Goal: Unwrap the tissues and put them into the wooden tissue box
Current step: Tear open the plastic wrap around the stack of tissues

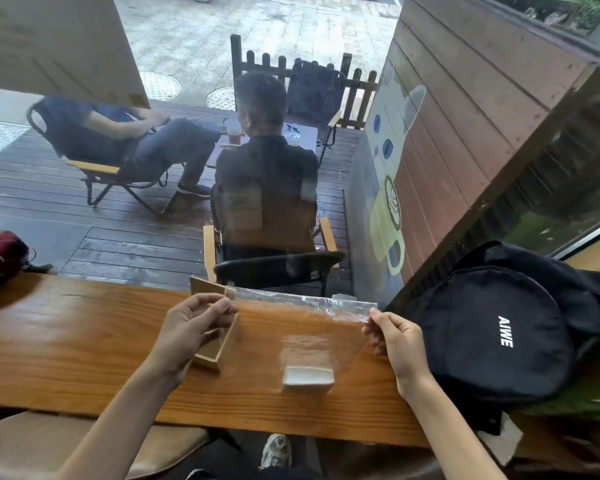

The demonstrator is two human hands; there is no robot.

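Observation:
A clear plastic wrapper (pixel 302 317) is stretched wide above the wooden counter (pixel 66 341). My left hand (pixel 191 330) pinches its left top corner and my right hand (pixel 395 337) pinches its right top corner. A white stack of tissues (pixel 308 379) lies on the counter below the wrapper, seen partly through the plastic. The open wooden tissue box (pixel 219 341) stands on the counter behind and under my left hand, which hides much of it.
A black backpack (pixel 499 327) lies on the counter just right of my right hand. A red bag (pixel 0 254) sits at the far left end. A window runs along the counter's far edge, with seated people outside.

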